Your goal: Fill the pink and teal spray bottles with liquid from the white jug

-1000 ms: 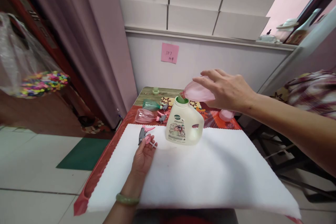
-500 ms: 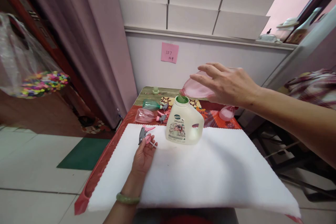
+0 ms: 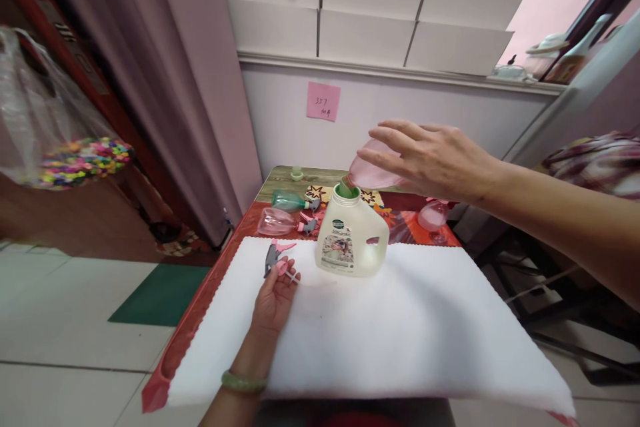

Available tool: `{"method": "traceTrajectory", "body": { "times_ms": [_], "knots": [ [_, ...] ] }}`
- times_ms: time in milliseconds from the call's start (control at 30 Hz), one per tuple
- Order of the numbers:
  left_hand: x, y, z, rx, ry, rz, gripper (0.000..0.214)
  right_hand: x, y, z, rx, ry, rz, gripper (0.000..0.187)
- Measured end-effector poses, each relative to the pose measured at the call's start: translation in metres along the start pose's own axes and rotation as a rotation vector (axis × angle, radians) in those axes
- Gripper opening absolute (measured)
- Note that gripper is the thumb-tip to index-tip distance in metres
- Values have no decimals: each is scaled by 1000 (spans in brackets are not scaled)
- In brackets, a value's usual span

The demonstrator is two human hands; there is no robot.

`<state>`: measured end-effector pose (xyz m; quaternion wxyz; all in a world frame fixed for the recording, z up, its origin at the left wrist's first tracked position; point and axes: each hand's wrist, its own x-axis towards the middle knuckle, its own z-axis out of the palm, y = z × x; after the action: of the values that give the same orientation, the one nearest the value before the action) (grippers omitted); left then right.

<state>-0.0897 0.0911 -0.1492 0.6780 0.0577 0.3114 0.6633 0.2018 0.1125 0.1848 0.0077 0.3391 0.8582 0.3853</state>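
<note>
My right hand (image 3: 425,157) is wrapped round a clear pink spray bottle (image 3: 373,170), tipped so that its neck points down and left. That neck sits at the green mouth of a cream detergent jug (image 3: 345,237), which stands upright with its handle to the right. Whether liquid is flowing I cannot tell. Lower left, my left hand (image 3: 275,297) lies palm up on the white cloth. Its fingers hold a grey and pink spray trigger head (image 3: 274,259) with a short pale tube.
Behind the jug lie a green spray bottle (image 3: 289,200) and a pink spray bottle (image 3: 276,221). A small pink bottle (image 3: 433,215) is at the right. A green cap (image 3: 297,174) rests at the back. White cloth (image 3: 375,340) covers the front of the table.
The pink spray bottle in my right hand has tilted slightly, and that hand has shifted a little left. My left hand keeps its place with the trigger head.
</note>
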Motion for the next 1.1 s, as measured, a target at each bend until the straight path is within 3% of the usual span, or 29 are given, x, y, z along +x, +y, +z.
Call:
{"method": "traceTrajectory", "body": {
  "times_ms": [333, 533, 933, 1100],
  "knots": [
    [0, 1, -1, 14, 7, 1, 21, 0, 10, 7, 15, 35, -58, 66],
    [-1, 3, -1, 14, 23, -14, 22, 3, 16, 18, 47, 54, -93, 58],
    [2, 12, -13, -50, -15, -143, 22, 19, 42, 27, 108, 101, -246, 52],
    [3, 14, -14, -88, 2, -189, 26, 22, 52, 34, 122, 124, -220, 50]
  ]
}}
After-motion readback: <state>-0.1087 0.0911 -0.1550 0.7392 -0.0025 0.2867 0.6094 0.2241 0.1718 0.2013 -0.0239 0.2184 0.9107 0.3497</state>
